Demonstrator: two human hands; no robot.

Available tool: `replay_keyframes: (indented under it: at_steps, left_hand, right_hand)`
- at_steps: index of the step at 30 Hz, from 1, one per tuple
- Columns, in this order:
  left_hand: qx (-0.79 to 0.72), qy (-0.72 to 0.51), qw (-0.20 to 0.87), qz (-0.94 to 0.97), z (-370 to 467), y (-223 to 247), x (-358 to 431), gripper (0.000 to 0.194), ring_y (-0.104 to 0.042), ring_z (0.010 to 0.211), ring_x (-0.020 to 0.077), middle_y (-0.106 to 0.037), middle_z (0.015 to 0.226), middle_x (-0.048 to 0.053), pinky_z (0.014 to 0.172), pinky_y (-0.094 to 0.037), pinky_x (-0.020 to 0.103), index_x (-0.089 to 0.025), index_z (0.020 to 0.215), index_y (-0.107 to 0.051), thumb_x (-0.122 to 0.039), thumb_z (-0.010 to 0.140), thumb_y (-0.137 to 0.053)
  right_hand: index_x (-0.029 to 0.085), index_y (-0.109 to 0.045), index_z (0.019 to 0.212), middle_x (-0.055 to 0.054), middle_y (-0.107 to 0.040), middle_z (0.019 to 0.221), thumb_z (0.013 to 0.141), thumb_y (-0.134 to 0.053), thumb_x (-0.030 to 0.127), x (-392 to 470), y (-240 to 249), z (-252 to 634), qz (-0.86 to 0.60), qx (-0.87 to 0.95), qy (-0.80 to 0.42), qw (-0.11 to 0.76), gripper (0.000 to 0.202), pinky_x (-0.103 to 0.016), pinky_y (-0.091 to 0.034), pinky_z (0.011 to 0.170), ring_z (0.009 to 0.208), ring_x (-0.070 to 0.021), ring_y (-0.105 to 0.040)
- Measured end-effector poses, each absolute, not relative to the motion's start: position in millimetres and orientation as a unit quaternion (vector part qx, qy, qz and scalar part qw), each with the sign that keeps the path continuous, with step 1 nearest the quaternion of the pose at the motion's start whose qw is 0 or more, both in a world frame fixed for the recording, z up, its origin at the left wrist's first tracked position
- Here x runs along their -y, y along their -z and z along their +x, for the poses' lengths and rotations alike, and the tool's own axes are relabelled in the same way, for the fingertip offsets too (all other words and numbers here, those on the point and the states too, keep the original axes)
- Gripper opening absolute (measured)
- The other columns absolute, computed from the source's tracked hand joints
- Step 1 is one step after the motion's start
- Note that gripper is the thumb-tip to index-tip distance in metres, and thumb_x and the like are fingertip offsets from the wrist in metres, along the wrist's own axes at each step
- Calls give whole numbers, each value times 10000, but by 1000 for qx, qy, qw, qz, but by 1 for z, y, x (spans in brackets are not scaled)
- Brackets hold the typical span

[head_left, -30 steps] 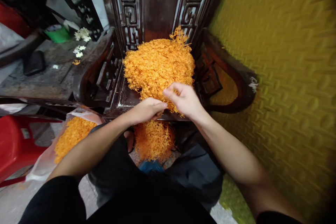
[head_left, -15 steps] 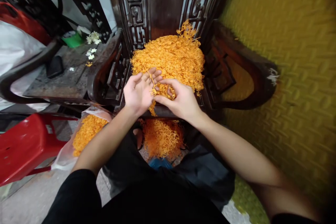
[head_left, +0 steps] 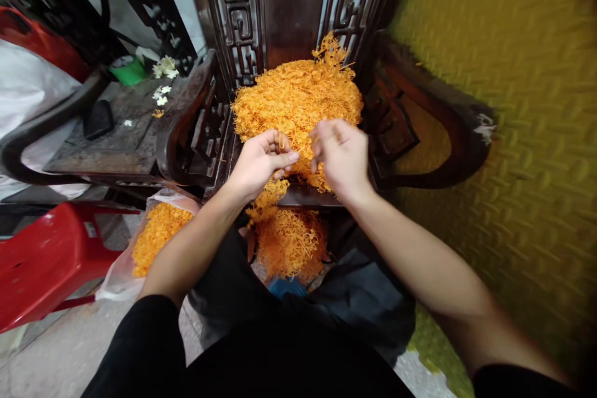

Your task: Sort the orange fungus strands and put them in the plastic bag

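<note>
A big heap of thin orange strands (head_left: 298, 96) covers the seat of a dark carved wooden chair (head_left: 289, 6). My left hand (head_left: 259, 161) is at the heap's front edge, its fingers pinched on a small bunch of orange strands that hangs down below it. My right hand (head_left: 342, 155) hovers palm down over the front of the heap, fingers spread and blurred, with nothing clearly held. Below the seat, between my knees, lies a second pile of orange strands (head_left: 289, 242).
A clear plastic bag of orange strands (head_left: 156, 236) sits on the floor at left beside a red plastic stool (head_left: 41, 255). A dark wooden table (head_left: 107, 130) with white flowers and a green cup stands left. A yellow textured wall (head_left: 513, 106) fills the right.
My left hand turned from palm up to a pinch on a bunch of strands. My right hand let go and moved up to the right over the heap.
</note>
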State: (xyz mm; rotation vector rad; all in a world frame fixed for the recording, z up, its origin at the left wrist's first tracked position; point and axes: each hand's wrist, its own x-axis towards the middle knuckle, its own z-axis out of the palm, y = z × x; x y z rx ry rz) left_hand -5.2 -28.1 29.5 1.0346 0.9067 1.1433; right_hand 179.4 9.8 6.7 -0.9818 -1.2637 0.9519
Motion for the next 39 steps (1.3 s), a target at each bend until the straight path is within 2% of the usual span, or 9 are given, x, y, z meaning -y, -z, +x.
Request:
replay_keyframes:
  at_steps: [2, 6, 12, 16, 22, 26, 29, 34, 39]
  left_hand:
    - [-391, -520, 636, 415, -10, -34, 26, 326, -498, 481, 62, -584, 605, -25, 421, -310, 181, -175, 763, -560, -117, 699, -874]
    - [-326, -600, 651, 331, -20, -37, 17, 236, -586, 648, 80, -628, 768, -4, 521, -409, 178, -180, 891, -575, -78, 798, -767]
    - [-313, -645, 652, 246, -8, -28, 5, 183, -587, 692, 77, -603, 816, -13, 578, -439, 193, -192, 919, -542, -50, 890, -654]
    - [-332, -651, 621, 283, 6, -25, 7, 218, -623, 733, 86, -628, 844, -11, 646, -472, 201, -203, 972, -540, -91, 885, -705]
    - [-365, -500, 598, 509, -4, -24, 8, 486, -716, 924, 141, -712, 1049, 51, 809, -558, 251, -203, 1102, -561, -256, 762, -905]
    - [-392, -424, 583, 572, -14, -21, 6, 450, -724, 757, 139, -716, 883, 35, 664, -551, 238, -187, 955, -545, -302, 741, -923]
    - [-411, -469, 550, 556, -13, -18, 3, 407, -646, 607, 105, -687, 784, 12, 504, -459, 205, -194, 895, -565, -319, 746, -922]
    - [-387, -566, 556, 470, -8, -21, -2, 386, -632, 651, 98, -674, 792, 0, 505, -460, 193, -203, 895, -570, -284, 746, -917]
    - [-355, -579, 605, 417, -6, -31, 1, 370, -620, 666, 73, -693, 839, -6, 544, -466, 173, -196, 928, -549, -219, 771, -883]
  right_hand:
    - [220, -616, 794, -2, -592, 681, 939, -618, 680, -28, -2, 196, -435, 466, -407, 655, 482, -273, -525, 562, 533, -99, -530]
    - [178, -712, 939, -88, -738, 980, 876, -760, 530, -29, 3, 206, -438, 504, -454, 590, 361, -292, -546, 569, 636, -122, -634]
    - [191, -777, 1082, -57, -749, 896, 954, -676, 491, 24, -7, 165, -413, 723, -321, 452, 342, -344, -517, 758, 791, -186, -664]
    - [166, -727, 1015, -17, -680, 778, 954, -667, 455, 29, -4, 155, -429, 731, -388, 363, 301, -309, -443, 683, 656, -144, -556]
    - [206, -545, 831, 21, -582, 688, 939, -641, 641, 13, -4, 177, -367, 621, -560, 407, 458, -245, -307, 483, 527, -84, -414]
    - [215, -535, 877, 33, -613, 650, 820, -792, 635, 5, -5, 193, -373, 532, -632, 422, 495, -226, -210, 400, 432, -62, -386]
    - [201, -604, 947, 16, -649, 738, 716, -906, 532, 5, -6, 198, -371, 494, -648, 445, 505, -222, -252, 408, 469, -68, -446]
    - [192, -645, 840, 75, -433, 526, 808, -813, 613, 15, -5, 193, -389, 538, -640, 387, 455, -222, -189, 413, 433, -57, -327]
    - [190, -675, 867, 9, -653, 575, 887, -741, 582, 19, 2, 189, -427, 642, -531, 351, 398, -240, -372, 464, 449, -101, -499]
